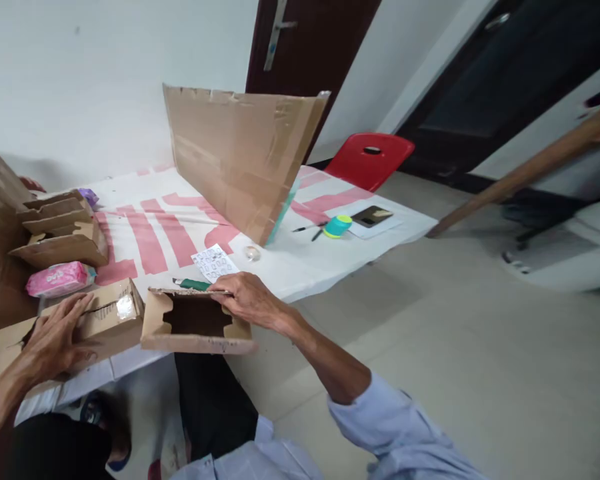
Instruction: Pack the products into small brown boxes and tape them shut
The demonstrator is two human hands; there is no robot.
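My right hand (250,300) grips the back right edge of an open cardboard box (200,343), which is tilted so its dark inside shows at the table's front edge. Its fingers are bent over the rim. My left hand (55,337) lies with fingers apart on a closed cardboard box (113,320) just left of the open one. A piece of shiny tape is on that box's top. Behind the open box lie a dark green object (195,285) and a printed sheet (214,262).
A large cardboard panel (240,147) stands on the table (280,277). At left are a pink packet (60,279) and open boxes (67,230). Tape rolls (338,226), pens and a phone (373,216) lie at right, near a red chair (365,160).
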